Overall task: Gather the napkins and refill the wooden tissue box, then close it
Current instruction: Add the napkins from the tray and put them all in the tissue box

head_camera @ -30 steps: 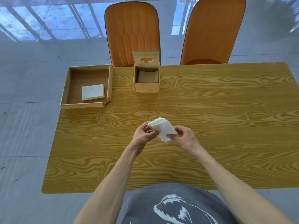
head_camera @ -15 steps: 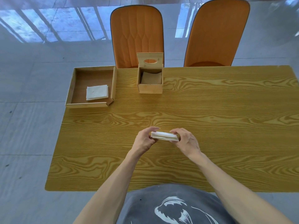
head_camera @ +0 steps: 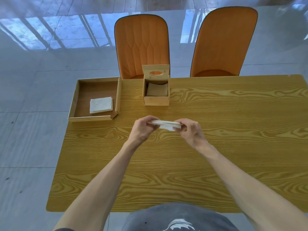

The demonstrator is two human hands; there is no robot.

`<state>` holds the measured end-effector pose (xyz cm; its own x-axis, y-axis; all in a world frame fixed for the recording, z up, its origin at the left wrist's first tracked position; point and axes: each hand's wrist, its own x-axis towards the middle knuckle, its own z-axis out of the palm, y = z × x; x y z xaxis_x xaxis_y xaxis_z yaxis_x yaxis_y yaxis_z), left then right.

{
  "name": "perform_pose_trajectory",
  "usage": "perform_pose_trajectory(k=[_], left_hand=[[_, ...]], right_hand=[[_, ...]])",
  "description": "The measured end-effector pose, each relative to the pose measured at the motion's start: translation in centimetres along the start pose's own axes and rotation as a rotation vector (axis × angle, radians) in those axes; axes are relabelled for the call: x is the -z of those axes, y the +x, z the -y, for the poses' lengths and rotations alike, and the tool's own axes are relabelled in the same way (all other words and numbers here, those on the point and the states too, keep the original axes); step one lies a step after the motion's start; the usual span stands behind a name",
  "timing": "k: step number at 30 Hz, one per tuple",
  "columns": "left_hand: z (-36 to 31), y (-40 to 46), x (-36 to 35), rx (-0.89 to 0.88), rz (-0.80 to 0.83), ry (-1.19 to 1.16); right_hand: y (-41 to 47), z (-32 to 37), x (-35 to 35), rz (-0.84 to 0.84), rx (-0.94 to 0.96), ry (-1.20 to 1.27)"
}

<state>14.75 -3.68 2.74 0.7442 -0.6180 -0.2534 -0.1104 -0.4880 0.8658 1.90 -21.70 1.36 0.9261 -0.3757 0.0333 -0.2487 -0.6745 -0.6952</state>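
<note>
Napkin stack (head_camera: 166,125): pinched edge-on between left hand (head_camera: 143,129) and right hand (head_camera: 190,130), above table (head_camera: 233,130). Second stack (head_camera: 101,105): lay in tray (head_camera: 73,104), uncollected. Tissue box (head_camera: 156,95): lid (head_camera: 156,72) upright, apparently unfilled; filling and closing remained.

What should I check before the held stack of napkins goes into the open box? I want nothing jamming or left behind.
1. Hinged lid with oval slot raised upright, off the opening: ok.
2. Square wooden tissue box interior free of napkins: ok, only a brown bottom shows.
3. White napkin stack gripped at both ends by left hand and right hand: ok.
4. Stack edges squared: not ok, one corner droops below.
5. All napkins gathered: not ok, a white folded pile lies in the shallow wooden tray.
</note>
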Motion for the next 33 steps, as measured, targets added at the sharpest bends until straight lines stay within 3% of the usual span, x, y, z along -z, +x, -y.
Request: perform_pose_trajectory(k=[5, 9, 13, 22, 28, 33], left_hand=[[-3.0, 5.2, 4.3, -0.172, -0.124, 0.095], [-3.8, 8.7, 6.6, -0.198, -0.201, 0.135], [-3.3, 11.1, 7.5, -0.166, -0.194, 0.101], [-1.4, 13.2, 7.7, -0.011, 0.005, -0.137], [-1.7, 14.6, 7.1, 0.044, -0.019, -0.155], [-1.3, 15.3, 6.2, 0.063, -0.124, 0.003]], right_hand=[[7.3, 2.7, 2.0, -0.119, 0.116, -0.062], [11.9, 3.8, 2.1, -0.142, 0.141, -0.074], [14.6, 3.4, 0.9, -0.138, 0.109, -0.107], [15.9, 1.5, -0.1, -0.003, -0.024, -0.016], [16.6, 1.4, 0.2, -0.002, -0.177, 0.16], [16.8, 0.9, -0.4, -0.055, -0.226, 0.121]])
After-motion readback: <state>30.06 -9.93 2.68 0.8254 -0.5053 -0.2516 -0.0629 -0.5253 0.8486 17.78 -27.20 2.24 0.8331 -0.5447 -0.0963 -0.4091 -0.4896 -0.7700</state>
